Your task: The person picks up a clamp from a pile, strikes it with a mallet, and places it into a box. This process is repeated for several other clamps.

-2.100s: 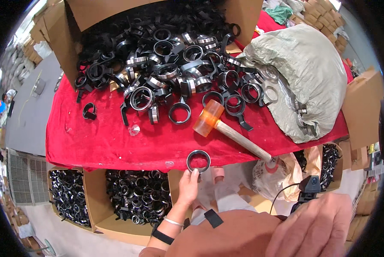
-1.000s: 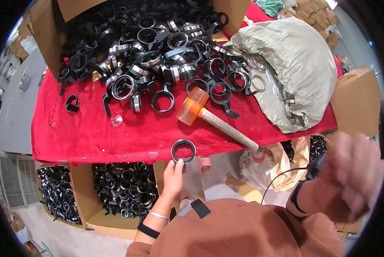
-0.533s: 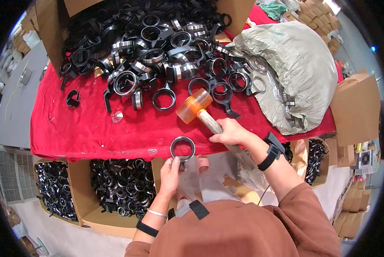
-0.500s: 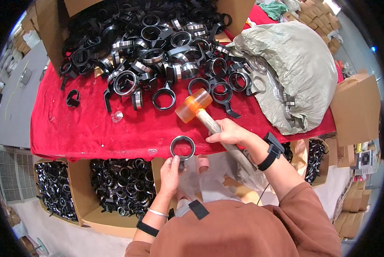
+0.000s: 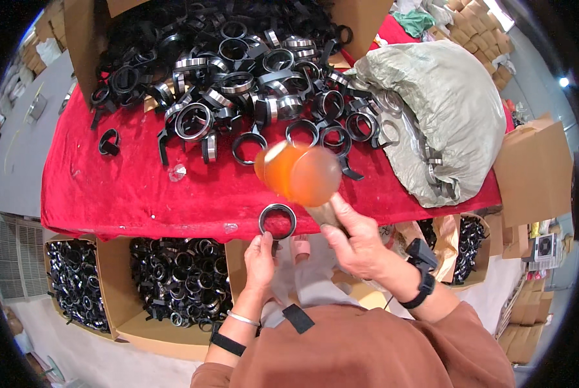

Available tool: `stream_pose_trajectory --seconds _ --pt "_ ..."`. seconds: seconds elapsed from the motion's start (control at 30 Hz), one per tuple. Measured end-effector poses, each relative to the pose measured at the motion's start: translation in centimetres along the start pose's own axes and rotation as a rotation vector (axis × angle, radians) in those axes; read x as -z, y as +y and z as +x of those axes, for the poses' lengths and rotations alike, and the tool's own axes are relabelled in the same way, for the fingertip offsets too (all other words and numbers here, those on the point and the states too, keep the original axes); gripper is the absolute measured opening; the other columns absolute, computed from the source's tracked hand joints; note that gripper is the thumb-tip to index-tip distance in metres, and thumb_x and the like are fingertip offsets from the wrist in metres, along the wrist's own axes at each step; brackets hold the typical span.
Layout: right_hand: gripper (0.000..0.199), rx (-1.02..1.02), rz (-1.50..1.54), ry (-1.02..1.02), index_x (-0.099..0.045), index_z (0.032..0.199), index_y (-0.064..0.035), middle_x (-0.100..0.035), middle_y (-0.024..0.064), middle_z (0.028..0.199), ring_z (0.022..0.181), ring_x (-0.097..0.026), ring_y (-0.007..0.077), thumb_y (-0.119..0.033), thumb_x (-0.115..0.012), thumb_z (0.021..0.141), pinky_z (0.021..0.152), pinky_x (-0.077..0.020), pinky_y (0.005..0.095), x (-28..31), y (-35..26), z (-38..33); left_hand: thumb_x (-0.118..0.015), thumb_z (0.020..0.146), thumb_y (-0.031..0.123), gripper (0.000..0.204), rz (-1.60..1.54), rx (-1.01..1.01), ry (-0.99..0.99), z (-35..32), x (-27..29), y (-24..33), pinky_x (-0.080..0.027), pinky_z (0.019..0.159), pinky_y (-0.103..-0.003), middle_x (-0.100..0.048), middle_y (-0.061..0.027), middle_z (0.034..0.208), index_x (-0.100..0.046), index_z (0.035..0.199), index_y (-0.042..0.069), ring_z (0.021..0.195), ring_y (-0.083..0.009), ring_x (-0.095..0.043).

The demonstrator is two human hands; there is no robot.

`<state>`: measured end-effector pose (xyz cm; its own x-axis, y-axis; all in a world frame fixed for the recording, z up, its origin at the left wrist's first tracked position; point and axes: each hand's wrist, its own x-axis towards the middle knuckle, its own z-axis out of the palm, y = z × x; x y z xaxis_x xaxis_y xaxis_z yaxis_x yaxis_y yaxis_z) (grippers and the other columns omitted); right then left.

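Observation:
My left hand (image 5: 259,257) pinches the stem of a black metal ring clamp (image 5: 277,221) and holds it flat on the near edge of the red cloth (image 5: 121,187). My right hand (image 5: 357,240) grips the wooden handle of a mallet. Its orange translucent head (image 5: 299,172) is raised above the cloth, blurred, just beyond and to the right of the ring. A black watch sits on my right wrist and a thin bracelet on my left.
A big heap of black and silver ring clamps (image 5: 237,84) covers the far half of the cloth. A grey-green sack (image 5: 444,110) lies at the right. Open cardboard boxes of clamps (image 5: 166,278) stand below the table's near edge, with more boxes at the right.
My right hand came in from the right, took the mallet off the cloth and lifted its head. The left hand keeps the ring clamp at the cloth's near edge.

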<state>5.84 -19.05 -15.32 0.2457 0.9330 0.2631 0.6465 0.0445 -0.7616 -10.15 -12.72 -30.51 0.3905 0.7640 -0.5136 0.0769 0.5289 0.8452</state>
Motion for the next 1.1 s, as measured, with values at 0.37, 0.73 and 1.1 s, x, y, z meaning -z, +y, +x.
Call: stream_pose_trajectory --seconds 0.37,0.73,1.1 --pt "0.05 -0.135 -0.014 -0.071 -0.037 0.133 -0.0027 -0.06 0.0263 0.098 0.092 -0.062 0.034 -0.012 -0.054 0.087 0.076 -0.0492 0.0351 -0.8 -1.4 0.8 -0.052 0.091 0.033 0.031 -0.121 0.017 -0.025 0.0 0.2 0.4 -0.045 0.047 -0.024 -0.057 -0.0019 0.069 -0.059 0.081 0.004 0.056 -0.0083 -0.051" --pt "0.047 -0.168 -0.001 -0.158 -0.039 0.131 -0.0005 -0.058 0.0285 0.103 0.091 -0.062 0.0379 -0.011 -0.051 0.087 0.075 -0.0503 0.0379 1.9 0.3 -0.1 -0.054 0.09 0.034 0.037 -0.332 0.107 0.029 -0.3 -1.7 0.4 -0.054 0.052 -0.03 -0.06 -0.0107 0.075 -0.057 0.086 -0.003 0.061 -0.0159 -0.059" --pt "0.05 -0.165 0.003 -0.426 -0.036 0.133 -0.0015 -0.059 0.0241 0.102 0.089 -0.062 0.0364 -0.011 -0.052 0.087 0.077 -0.0502 0.0385 4.2 7.1 -6.0 -0.056 0.089 0.027 0.031 -0.336 0.067 0.028 0.6 -2.6 0.5 -0.056 0.055 -0.031 -0.061 -0.0162 0.076 -0.05 0.085 -0.003 0.059 -0.019 -0.061"
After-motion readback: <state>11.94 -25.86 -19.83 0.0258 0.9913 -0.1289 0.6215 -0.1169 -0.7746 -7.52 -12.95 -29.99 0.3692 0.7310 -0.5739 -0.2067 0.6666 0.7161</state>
